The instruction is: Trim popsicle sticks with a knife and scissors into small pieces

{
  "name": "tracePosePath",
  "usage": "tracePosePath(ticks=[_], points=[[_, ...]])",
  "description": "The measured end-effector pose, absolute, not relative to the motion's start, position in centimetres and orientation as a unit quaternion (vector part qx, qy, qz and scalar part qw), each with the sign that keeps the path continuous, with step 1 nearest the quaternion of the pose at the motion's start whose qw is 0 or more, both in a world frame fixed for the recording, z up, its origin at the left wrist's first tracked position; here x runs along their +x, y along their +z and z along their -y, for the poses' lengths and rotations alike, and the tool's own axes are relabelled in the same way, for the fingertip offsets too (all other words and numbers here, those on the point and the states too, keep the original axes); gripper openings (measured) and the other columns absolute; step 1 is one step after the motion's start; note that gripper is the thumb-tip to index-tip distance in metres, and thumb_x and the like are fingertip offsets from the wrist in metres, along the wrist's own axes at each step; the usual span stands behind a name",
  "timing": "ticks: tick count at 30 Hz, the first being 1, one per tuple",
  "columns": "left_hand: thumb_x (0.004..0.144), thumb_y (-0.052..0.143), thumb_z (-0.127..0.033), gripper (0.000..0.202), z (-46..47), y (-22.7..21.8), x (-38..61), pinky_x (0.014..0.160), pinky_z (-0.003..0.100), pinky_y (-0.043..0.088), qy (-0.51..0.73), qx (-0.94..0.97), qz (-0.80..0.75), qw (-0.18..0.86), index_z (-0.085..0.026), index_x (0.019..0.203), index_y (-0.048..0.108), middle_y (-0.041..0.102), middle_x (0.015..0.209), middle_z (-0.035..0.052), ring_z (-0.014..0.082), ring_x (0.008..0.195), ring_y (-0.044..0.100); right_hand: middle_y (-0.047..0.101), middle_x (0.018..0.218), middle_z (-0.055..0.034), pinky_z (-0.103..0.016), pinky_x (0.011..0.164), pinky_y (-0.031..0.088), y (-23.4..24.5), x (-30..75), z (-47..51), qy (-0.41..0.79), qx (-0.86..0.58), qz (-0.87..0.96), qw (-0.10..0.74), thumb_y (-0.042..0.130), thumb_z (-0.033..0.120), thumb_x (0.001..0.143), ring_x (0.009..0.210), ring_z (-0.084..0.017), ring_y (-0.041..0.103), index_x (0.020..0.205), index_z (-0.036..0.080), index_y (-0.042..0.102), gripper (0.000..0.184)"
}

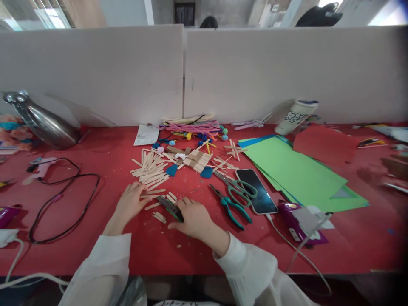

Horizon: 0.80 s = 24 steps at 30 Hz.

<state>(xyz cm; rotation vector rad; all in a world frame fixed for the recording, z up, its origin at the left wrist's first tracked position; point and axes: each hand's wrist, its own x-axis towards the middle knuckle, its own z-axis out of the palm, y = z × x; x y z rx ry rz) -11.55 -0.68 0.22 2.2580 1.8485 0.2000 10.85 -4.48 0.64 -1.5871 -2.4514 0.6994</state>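
Note:
My left hand (130, 205) is closed with its fingertips on a wooden craft stick (156, 191), close to the tip of a dark tool. That tool, which looks like a green-edged utility knife (170, 207), lies under the curled fingers of my right hand (194, 217). Short cut stick pieces (159, 217) rest on the red tabletop just in front of it. Beyond my hands spreads a loose pile of craft sticks (149, 168). Several sticks joined side by side form a small panel (197, 160) with a brown strip across it.
Teal-handled pliers (231, 208), scissors (240, 191) and a phone (257, 192) lie to the right. Beyond them are green paper sheets (296, 165), a purple glue gun (301, 223) and a cup (296, 117). A steel jug (44, 121) and black cable (79, 174) occupy the left. Pipe cleaners (193, 127) lie behind.

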Motion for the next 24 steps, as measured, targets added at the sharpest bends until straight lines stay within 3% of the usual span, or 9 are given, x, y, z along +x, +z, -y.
tracePosePath(ticks=[2,7,13,17,20,24], points=[[0.078,0.056,-0.038,0.019,1.1,0.2,-11.4,0.079,0.034,0.042,0.069,0.778,-0.609,0.135,-0.019,0.083,0.055,0.057,0.090,0.0065,0.0229,0.089,0.053,0.061,0.104,-0.0137,-0.034,0.073,0.046,0.6,10.7,4.8,0.239,-0.529,0.811,0.066,0.062,0.042,0.074,0.091,-0.026,0.061,0.107,0.014,0.056,0.044],[0.077,0.056,-0.038,0.019,2.3,0.4,-10.7,0.076,0.034,0.042,0.069,0.785,-0.590,0.176,-0.019,0.079,0.055,0.056,0.086,0.0059,0.0223,0.084,0.053,0.064,0.097,-0.0039,-0.023,0.067,0.044,1.2,12.4,4.5,0.266,-0.555,0.782,0.096,0.054,0.039,0.081,0.080,-0.014,0.062,0.105,0.019,0.054,0.032],[0.079,0.051,-0.041,0.027,2.4,1.3,-10.0,0.067,0.030,0.041,0.071,0.780,-0.588,0.203,-0.021,0.060,0.049,0.056,0.072,0.0031,0.0196,0.073,0.054,0.063,0.102,-0.0072,-0.025,0.068,0.044,1.0,15.2,5.2,0.210,-0.636,0.738,0.088,0.053,0.035,0.082,0.085,-0.018,0.063,0.107,0.017,0.053,0.031],[0.082,0.044,-0.042,0.023,2.6,2.0,-10.5,0.062,0.026,0.040,0.086,0.729,-0.634,0.243,-0.022,0.078,0.053,0.062,0.074,0.0004,0.0173,0.068,0.058,0.060,0.101,-0.0113,-0.029,0.066,0.044,0.6,15.2,6.3,0.178,-0.650,0.736,0.058,0.051,0.030,0.083,0.087,-0.022,0.062,0.106,0.014,0.054,0.028],[0.083,0.040,-0.035,0.020,2.4,1.9,-11.2,0.063,0.027,0.041,0.090,0.715,-0.670,0.181,-0.022,0.088,0.055,0.066,0.084,0.0026,0.0196,0.076,0.061,0.058,0.102,-0.0113,-0.029,0.068,0.044,0.8,14.7,6.9,0.166,-0.636,0.753,0.040,0.052,0.027,0.082,0.091,-0.023,0.060,0.108,0.016,0.055,0.028],[0.083,0.038,-0.028,0.019,1.8,1.2,-11.4,0.073,0.032,0.043,0.091,0.733,-0.667,0.099,-0.020,0.080,0.054,0.062,0.087,0.0085,0.0231,0.085,0.057,0.058,0.102,-0.0071,-0.028,0.070,0.044,1.2,14.1,7.2,0.169,-0.594,0.786,0.036,0.055,0.030,0.081,0.093,-0.021,0.059,0.108,0.022,0.055,0.028]])
